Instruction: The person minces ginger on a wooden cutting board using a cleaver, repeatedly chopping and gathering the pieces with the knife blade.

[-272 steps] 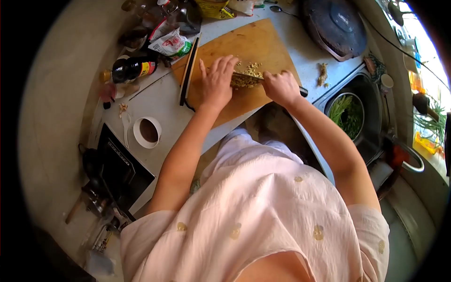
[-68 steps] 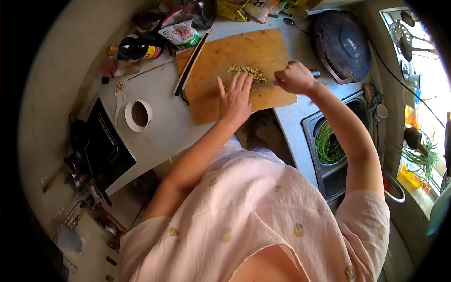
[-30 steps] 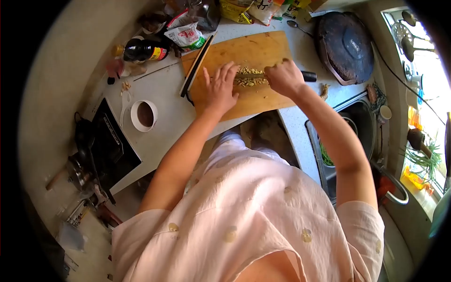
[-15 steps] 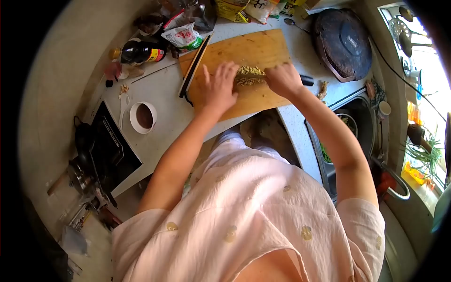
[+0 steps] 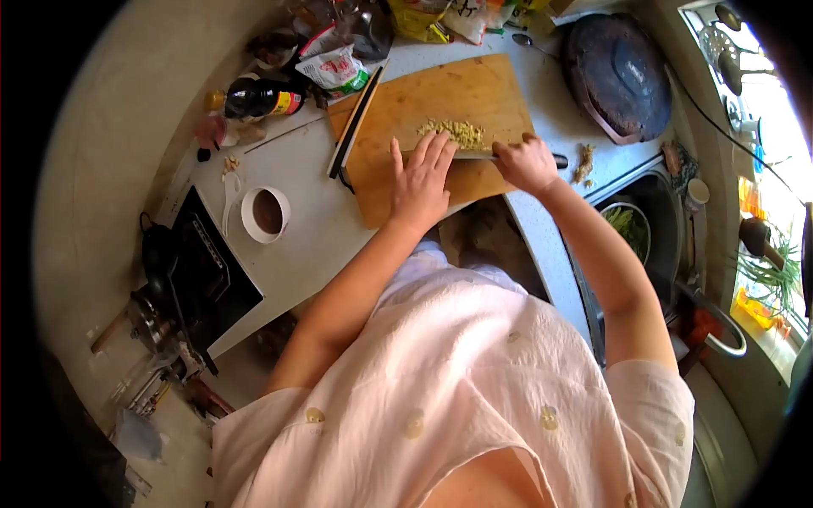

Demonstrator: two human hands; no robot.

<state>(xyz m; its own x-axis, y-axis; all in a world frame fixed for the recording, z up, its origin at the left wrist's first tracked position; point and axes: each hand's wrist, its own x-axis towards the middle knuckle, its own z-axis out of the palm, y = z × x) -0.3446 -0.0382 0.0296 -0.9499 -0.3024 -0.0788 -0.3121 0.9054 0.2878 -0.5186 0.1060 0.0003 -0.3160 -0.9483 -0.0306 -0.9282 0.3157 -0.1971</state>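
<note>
A wooden cutting board [image 5: 440, 85] lies on the counter with a heap of finely chopped pale yellow bits [image 5: 461, 131] on it. My right hand [image 5: 527, 163] is closed round the handle of a knife [image 5: 474, 155], and the black handle end sticks out to the right. The blade lies along the near side of the heap, pointing left. My left hand [image 5: 421, 179] has its fingers stretched out over the blade's tip end. Whether those fingers press on the blade or only hover, I cannot tell.
Chopsticks [image 5: 360, 118] rest along the board's left edge. A white bowl of brown liquid [image 5: 266, 214] and a dark sauce bottle [image 5: 258, 98] stand left. A round dark electric pan [image 5: 618, 76] sits back right. The sink [image 5: 669, 199] holds a bowl of greens [image 5: 627, 233].
The knife has moved from over the chopped bits to their near side, and both hands have come nearer to me. More of the heap now shows.
</note>
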